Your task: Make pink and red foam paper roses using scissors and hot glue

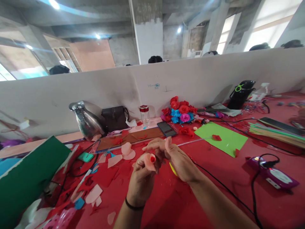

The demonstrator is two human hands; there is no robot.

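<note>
Red-covered table in front of me, with both hands meeting above it. My left hand [142,183] is closed round a paper flower [150,163], its pale pink petal wrapped about a small red rolled centre that faces me. Close behind the flower is my right hand [182,162], its fingers stretched toward the left hand and its thumb apart. Whether its fingertips touch the flower is hidden. A yellow curved piece [173,169] shows beneath the right hand; its kind cannot be made out. Loose pink petals [128,154] lie on the table beyond the left hand.
A green board [30,181] and scattered scraps crowd the left. Along the partition stand a steel jug [87,122], a red-lidded jar [144,116] and a bunch of paper flowers [181,111]. A phone [166,129], green sheet [221,140] and purple corded device [273,176] lie beyond and right.
</note>
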